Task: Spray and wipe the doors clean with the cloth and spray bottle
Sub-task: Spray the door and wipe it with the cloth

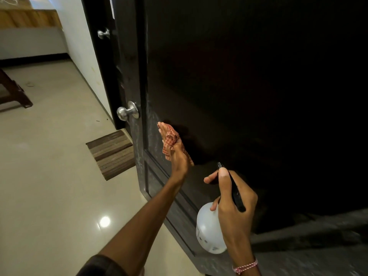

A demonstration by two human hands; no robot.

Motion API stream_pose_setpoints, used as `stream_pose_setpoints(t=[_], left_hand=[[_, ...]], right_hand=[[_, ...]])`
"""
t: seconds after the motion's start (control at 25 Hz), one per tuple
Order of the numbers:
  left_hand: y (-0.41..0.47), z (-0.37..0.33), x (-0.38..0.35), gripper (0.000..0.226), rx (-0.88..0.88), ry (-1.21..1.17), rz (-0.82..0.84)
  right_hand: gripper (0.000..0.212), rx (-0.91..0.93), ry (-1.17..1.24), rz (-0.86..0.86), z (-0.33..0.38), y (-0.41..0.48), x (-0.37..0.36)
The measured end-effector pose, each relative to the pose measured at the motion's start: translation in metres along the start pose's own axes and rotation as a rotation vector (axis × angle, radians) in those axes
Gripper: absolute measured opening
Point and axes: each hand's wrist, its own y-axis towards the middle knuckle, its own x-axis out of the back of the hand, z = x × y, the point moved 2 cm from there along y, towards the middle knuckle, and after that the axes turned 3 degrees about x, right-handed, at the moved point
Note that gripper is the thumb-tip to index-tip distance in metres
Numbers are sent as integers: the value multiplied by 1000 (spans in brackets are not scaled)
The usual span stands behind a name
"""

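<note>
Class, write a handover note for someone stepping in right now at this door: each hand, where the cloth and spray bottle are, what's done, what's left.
Left hand: straight fingers press the checked cloth against the dark door, below and right of its knob.
Right hand: grips the spray bottle by its black head, nozzle toward the door, white body hanging below.
Done: wiping is under way at mid-height; pale streaks show along the door's edge strip.
Left: probably the rest of this panel and the streaked edge, then the farther door. How much is already clean cannot be told.
</note>
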Motion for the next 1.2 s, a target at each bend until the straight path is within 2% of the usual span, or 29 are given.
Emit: stream_pose_setpoints(t=[0.04, 0.12, 0.2, 0.24, 0.4, 0.56, 0.76, 0.92, 1.04, 1.2], left_hand=[[20, 1, 7, 36, -3, 34, -5], [59, 3, 20, 72, -39, 70, -1], [112, 30, 32, 85, -34, 71, 23], [119, 21, 33, 88, -32, 102, 29], [153, -16, 43, 79, -74, 48, -1], [204, 15, 56, 81, -112, 61, 36], [179, -31, 59, 90, -41, 59, -31], [132, -42, 52, 69, 65, -19, 9], [118, -30, 54, 85, 116, -67, 30], [108, -23, 47, 86, 160, -93, 31]], right_hand=[[36, 1, 0, 0, 1, 4, -9], [36, 2, 5, -2, 2, 12, -26], [35, 13, 12, 1, 4, 20, -42], [35, 17, 15, 3, 5, 24, -49], [37, 22, 4, 10, 9, 36, -70], [38, 19, -13, 10, 9, 40, -84], [38, 19, -32, 6, 10, 38, -88], [40, 13, -22, 4, 12, 31, -82], [42, 10, -21, 7, 13, 26, -75], [42, 25, -18, 13, 14, 17, -61]])
